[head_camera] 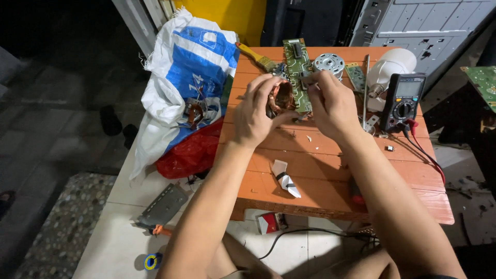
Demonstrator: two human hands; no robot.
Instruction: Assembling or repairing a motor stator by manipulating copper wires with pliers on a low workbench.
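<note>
Head cam: left hand [257, 111] curled round copper motor coil [281, 97], right hand [330, 103] pinching its edge.

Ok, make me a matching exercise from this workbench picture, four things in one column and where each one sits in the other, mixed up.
Things:
1. copper-wound motor coil
2. black digital multimeter
3. yellow-handled paintbrush
4. red plastic bag

Places:
A. at the table's right edge, beside a white bulb
B. off the table's left side, under a white and blue woven sack
C. in the left hand
D. at the table's far left corner

Pairs: 1-C, 2-A, 3-D, 4-B
</note>
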